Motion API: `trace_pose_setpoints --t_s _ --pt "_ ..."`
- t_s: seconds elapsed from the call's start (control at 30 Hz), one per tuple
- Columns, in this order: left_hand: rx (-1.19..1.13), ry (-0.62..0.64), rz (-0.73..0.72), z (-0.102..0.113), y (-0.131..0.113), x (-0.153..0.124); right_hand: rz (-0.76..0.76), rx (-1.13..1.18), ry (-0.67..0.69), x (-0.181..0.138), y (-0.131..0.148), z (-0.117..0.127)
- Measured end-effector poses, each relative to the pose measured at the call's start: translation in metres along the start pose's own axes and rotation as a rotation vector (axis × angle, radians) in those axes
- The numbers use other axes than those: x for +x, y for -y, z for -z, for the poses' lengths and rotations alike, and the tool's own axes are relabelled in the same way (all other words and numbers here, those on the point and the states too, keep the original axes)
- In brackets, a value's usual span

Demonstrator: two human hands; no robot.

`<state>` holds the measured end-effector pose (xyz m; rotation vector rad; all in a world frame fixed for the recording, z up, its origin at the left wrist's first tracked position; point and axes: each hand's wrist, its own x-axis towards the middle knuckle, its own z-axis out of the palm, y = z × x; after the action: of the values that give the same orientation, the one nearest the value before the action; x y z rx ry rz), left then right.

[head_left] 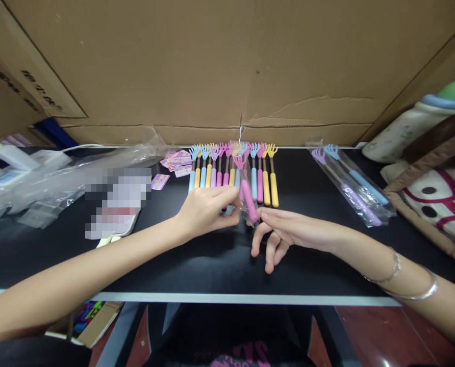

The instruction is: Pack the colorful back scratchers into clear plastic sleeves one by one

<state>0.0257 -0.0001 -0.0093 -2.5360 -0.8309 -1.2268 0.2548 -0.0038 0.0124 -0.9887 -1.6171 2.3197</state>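
"Where is the scratcher, from your end?"

"Near the middle of my head view: a pink plastic scratcher with a hand-shaped head and a thick handle [249,200], inside a clear plastic sleeve [254,220], leaning between the two hands. Its head points up the frame, its handle end down towards the right hand [283,232]."

"And the fingers?"

"I see the left hand [210,211] with its fingers curled closed on the sleeve's left edge, beside the handle. The right thumb and index finger pinch the sleeve's lower end; the other right fingers hang apart over the black surface [212,272]. Just above the hands I have a row of pastel and bright scratchers [226,179]."

"Any writing you can read?"

"None reliably. Dark characters [42,90] run along the brown cardboard panel [197,66] at the upper left, too blurred for me. The small pink and purple printed cards [177,160], left of the row, carry print too tiny to make out. At bottom centre, pink lettering [246,352] on dark cloth is only partly in frame."
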Motion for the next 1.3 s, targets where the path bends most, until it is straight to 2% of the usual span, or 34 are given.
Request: trace_pose_setpoints --t_s 0.1,0.23,0.4,0.57,0.73,1.3 --pt "0.03 0.028 -0.02 0.0 -0.001 0.0 0.02 0.018 -0.011 0.001 -0.001 -0.001" --pt "0.125 0.069 -0.101 0.0 -0.001 0.0 0.073 0.067 -0.142 0.007 -0.003 0.001" --pt "0.228 0.118 -0.212 0.0 0.003 -0.002 0.129 0.108 -0.242 0.011 -0.007 0.003" --pt "0.268 0.161 -0.293 0.001 0.005 -0.003 0.144 0.069 -0.354 0.013 -0.007 0.002" --pt "0.287 0.176 -0.268 0.001 0.004 -0.002 0.205 0.028 -0.482 0.014 -0.006 0.001" --pt "0.235 0.228 -0.225 -0.005 0.005 -0.005 0.231 -0.017 -0.499 0.015 -0.008 0.001"
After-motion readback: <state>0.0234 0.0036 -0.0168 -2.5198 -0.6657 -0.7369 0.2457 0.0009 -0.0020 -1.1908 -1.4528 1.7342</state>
